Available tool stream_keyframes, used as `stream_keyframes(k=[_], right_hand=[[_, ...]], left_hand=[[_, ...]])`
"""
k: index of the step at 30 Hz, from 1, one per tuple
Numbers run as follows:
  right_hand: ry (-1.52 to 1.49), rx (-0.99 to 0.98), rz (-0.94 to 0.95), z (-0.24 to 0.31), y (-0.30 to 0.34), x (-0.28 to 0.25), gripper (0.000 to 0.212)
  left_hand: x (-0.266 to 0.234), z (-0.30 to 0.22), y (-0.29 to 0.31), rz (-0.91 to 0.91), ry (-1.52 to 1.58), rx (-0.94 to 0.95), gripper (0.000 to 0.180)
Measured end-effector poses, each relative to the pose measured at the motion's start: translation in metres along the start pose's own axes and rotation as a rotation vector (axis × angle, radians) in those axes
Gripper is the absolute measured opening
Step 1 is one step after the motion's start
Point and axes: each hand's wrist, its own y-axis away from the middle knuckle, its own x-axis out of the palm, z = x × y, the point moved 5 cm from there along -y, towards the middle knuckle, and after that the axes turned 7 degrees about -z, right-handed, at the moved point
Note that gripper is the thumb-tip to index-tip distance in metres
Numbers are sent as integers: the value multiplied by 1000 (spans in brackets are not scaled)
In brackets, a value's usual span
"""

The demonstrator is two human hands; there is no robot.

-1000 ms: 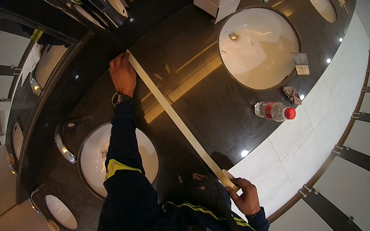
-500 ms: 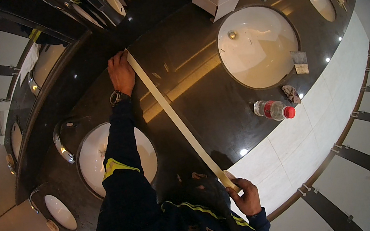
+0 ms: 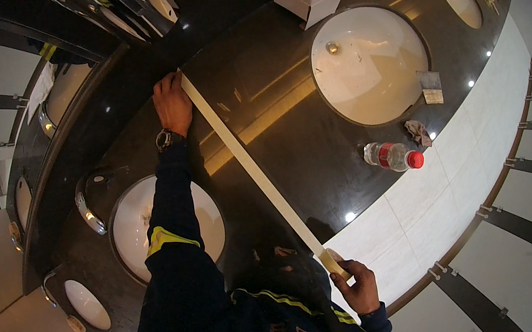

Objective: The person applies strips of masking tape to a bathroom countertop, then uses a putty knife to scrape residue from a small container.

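Tape strip: a pale, narrow band [image 3: 249, 162], run straight across the dark counter [image 3: 299, 174] between the two sinks, from near the back wall to past the front edge; whether it is stuck down along its length cannot be told.
Tape roll: held [image 3: 333, 257] at the near end, beside the white front panel [image 3: 373, 260].
Left hand: bunched [image 3: 173, 105], fingertips set at the strip's far end; whether the end is pinched or only pressed down cannot be told.
Right hand: the roll is pinched [image 3: 362, 285] between thumb and fingers at its near side.
Weight and feel: judged very light, thin and limp; straightness seems to be owed to tension.
Surface: probably tacky on one face, so easily folded onto itself or torn if jerked.
Best hold: the roll by its rim or core, the strip by its very tip, with the sticky face left untouched.
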Motion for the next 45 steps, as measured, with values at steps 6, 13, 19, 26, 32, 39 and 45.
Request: stream_keyframes(k=[6,13,19,26,32,39,45], right_hand=[[-1,-19,4,1,1,3,30],[11,-63,-2,4,-1,6,30],[10,-79,3,5,-4,7,31],[-2,-77,-7,1,-4,11,28],[6,26,13,0,-4,12,27],[12,171,-40,-29,-8,29,29],[46,123,-118,-33,-8,37,28]], left_hand=[[0,1,1,-11,-14,13,42],[-1,1,4,-8,-90,-32,46],[-1,3,4,7,-103,-46,48],[-3,7,4,-1,-89,-52,49],[3,3,1,38,-126,-36,42],[43,61,-3,175,-189,96,47],[24,53,-19,476,-74,41,56]])
